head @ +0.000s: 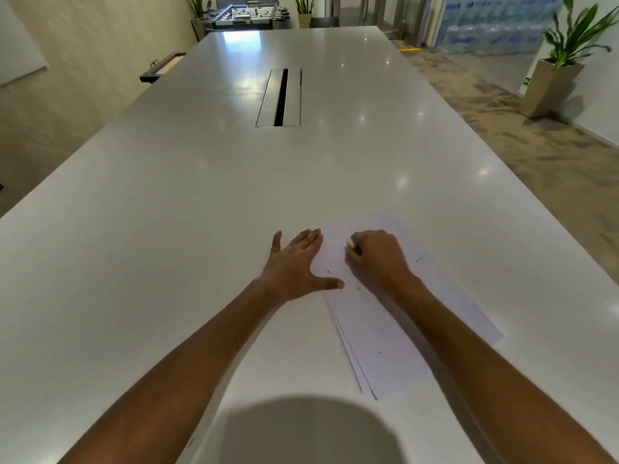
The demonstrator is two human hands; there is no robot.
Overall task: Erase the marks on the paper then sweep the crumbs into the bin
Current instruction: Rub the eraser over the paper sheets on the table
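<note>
White paper (395,329), a few loose sheets stacked slightly askew, lies on the pale glossy counter (201,212) just right of the person's midline. The left hand (294,266) is spread wide and flat, palm on the counter at the sheets' left edge, fingertips and thumb reaching onto the top sheet to pin it. The right hand (375,259) is curled into a loose fist on the upper part of the top sheet, fingers pinched around something small and pale at its tip; that is probably an eraser, though too little of it shows to be sure.

Several short dark marks remain: one near the left thumb (329,272), one right of the right wrist (418,260), a faint one lower down (379,352). So the erasing looks to be under way but not finished; the patch right under the fist seems clean, while the marks around it have not been rubbed out.

No crumbs can be made out on the paper or counter; they would be too fine to see here. No bin is in view either, so where the sweepings must go cannot be told. By this reckoning the task is in its first half: remaining marks to erase, then the whole sweeping step.
</note>
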